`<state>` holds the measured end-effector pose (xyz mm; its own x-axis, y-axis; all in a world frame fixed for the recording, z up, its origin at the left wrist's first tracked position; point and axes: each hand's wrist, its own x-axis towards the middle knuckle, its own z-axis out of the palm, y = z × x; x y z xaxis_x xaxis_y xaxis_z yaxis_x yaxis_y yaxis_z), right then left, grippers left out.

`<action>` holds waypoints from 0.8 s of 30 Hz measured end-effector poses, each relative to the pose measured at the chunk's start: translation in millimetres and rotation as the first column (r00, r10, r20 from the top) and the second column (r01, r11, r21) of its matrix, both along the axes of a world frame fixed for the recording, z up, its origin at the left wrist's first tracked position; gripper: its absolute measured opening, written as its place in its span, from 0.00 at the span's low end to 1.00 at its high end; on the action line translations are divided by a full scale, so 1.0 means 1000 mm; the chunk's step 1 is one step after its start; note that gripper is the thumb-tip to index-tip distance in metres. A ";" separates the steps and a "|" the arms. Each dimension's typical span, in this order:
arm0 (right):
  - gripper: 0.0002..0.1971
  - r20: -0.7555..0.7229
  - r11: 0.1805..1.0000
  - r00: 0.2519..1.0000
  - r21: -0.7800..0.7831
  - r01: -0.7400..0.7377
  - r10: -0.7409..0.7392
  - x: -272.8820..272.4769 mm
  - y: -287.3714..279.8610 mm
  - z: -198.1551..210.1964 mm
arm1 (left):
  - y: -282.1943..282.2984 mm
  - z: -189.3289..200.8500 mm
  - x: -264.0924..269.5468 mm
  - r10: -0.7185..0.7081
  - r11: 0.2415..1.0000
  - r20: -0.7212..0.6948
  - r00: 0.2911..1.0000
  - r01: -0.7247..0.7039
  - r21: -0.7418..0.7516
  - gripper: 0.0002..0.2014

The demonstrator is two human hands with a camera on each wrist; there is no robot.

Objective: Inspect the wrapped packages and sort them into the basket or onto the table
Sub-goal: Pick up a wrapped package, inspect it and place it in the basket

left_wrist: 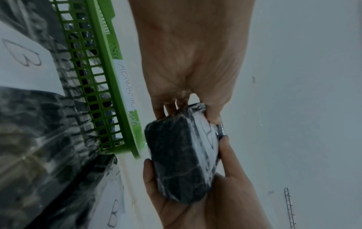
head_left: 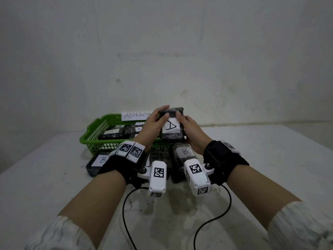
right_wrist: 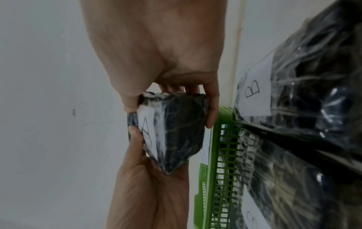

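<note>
A black wrapped package point(head_left: 171, 125) point(left_wrist: 180, 156) point(right_wrist: 176, 131) with a white label marked "A" is held up in the air in front of the green basket point(head_left: 93, 135). My left hand point(head_left: 156, 119) grips its left side, thumb on the front face. My right hand point(head_left: 189, 129) grips its right side, thumb at the top edge of the label. The basket carries a paper sign point(head_left: 137, 115) reading "ABNORMAL" and holds several black packages point(head_left: 115, 134) labelled "A". On the table in front of it lie packages labelled "B" point(head_left: 184, 153) point(head_left: 98, 162).
The white table point(head_left: 261, 159) stands against a pale wall. Black cables point(head_left: 212, 219) from the wrist cameras trail over the near part of the table. In the wrist views the "B" packages point(left_wrist: 29, 62) point(right_wrist: 293, 93) and the basket wall point(left_wrist: 98, 93) point(right_wrist: 221, 155) lie close below the hands.
</note>
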<state>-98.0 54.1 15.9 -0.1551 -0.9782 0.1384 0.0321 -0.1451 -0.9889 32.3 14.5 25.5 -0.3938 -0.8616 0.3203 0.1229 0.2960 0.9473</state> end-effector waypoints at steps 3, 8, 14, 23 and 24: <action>0.22 0.006 1.000 1.000 0.018 -0.009 0.009 -0.005 0.006 0.004 | 0.001 0.003 0.000 -0.036 0.999 -0.017 0.999 0.037 0.037 0.19; 0.21 0.017 1.000 0.999 0.008 0.027 -0.027 -0.011 0.014 0.003 | 0.006 0.002 0.002 -0.107 0.994 0.046 0.993 0.107 -0.002 0.23; 0.22 0.038 0.999 0.998 -0.010 -0.050 0.050 -0.020 0.018 0.004 | 0.011 0.004 0.003 -0.110 0.994 -0.006 0.994 0.110 0.009 0.24; 0.24 0.041 0.995 0.995 0.012 -0.096 0.095 -0.022 0.020 0.006 | 0.015 0.001 0.003 -0.146 0.986 -0.093 0.985 0.153 0.070 0.28; 0.25 0.033 0.995 0.995 0.005 -0.095 0.095 -0.022 0.021 0.007 | 0.015 0.001 0.003 -0.154 0.983 -0.108 0.982 0.164 0.085 0.28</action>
<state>-120.5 74.9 22.5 -0.0661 -0.9895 0.1288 0.0774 -0.1338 -0.9880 35.6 29.9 26.4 -0.4979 -0.8186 0.2863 0.2574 0.1758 0.9502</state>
